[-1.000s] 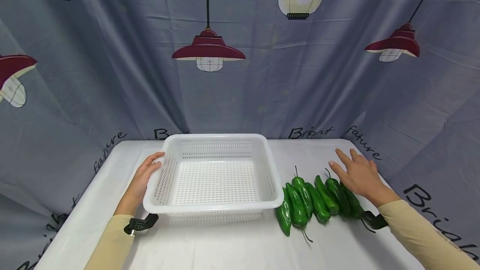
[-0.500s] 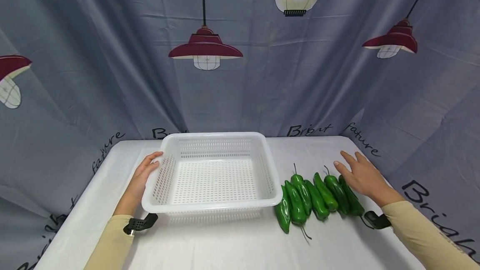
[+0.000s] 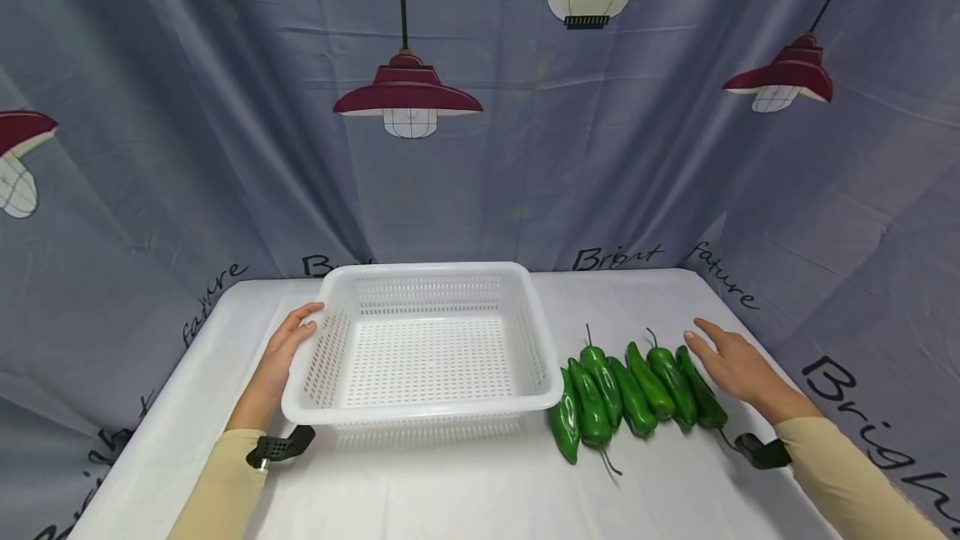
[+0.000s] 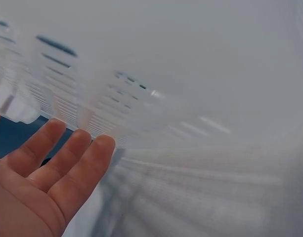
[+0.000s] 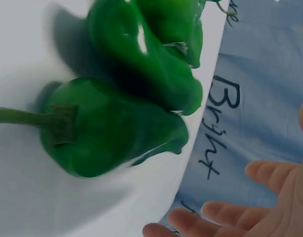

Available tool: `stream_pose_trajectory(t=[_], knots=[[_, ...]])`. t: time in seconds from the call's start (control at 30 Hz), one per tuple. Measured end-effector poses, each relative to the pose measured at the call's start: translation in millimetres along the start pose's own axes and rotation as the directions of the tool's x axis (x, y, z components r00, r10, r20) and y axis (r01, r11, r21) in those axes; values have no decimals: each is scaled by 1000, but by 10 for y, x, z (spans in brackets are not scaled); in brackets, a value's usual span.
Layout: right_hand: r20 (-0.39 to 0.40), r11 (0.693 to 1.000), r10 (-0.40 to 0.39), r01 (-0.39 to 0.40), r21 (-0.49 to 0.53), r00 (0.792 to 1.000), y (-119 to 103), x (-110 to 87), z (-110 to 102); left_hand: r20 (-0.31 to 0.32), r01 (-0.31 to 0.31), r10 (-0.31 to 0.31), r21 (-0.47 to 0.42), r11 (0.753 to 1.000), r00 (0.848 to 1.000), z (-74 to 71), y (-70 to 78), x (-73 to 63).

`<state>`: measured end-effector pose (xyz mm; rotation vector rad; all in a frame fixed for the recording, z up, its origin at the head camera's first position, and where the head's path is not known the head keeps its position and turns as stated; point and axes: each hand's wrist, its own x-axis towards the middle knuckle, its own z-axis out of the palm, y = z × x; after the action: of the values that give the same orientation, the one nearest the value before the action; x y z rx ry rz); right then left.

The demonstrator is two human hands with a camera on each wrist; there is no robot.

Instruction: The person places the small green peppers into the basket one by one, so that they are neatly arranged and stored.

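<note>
A white perforated plastic basket [image 3: 427,413] stands on the table with nothing in it. My left hand [image 3: 272,365] is at its left side, near the rim. In the left wrist view, the nearly straight fingers [image 4: 74,185] reach up against the basket's outer wall [image 4: 191,94]; the thumb is hidden there. Several green peppers [image 3: 633,398] lie in a slanting row right of the basket, the leftmost close to its corner. My right hand [image 3: 742,369], fingers extended and holding nothing, is above and right of the rightmost pepper [image 3: 701,390]. The right wrist view shows a stemmed pepper [image 5: 107,131] up close.
A white cloth [image 3: 420,490] covers the table. Around its back and sides hangs a blue-grey curtain [image 3: 465,198] printed with lamps and lettering. A black wrist strap device [image 3: 281,446] sits on the left wrist, another [image 3: 763,451] on the right.
My right hand has drawn back from over the right end of the pepper row, moving right and toward me. The left hand and basket stay put; the head view has shifted slightly.
</note>
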<state>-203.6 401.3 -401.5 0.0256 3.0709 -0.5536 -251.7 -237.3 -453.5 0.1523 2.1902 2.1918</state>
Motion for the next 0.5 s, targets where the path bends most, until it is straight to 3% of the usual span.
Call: stream_pose_trajectory(t=[0.2,0.5], knots=[[53,997,74,-76,27,996,82,-10,-12,6,-6,6,-12,1000,1000,-3,-14,-7],[129,968,82,-109,226,988,199,-55,100,6,-14,15,-18,1000,1000,-6,-11,3]])
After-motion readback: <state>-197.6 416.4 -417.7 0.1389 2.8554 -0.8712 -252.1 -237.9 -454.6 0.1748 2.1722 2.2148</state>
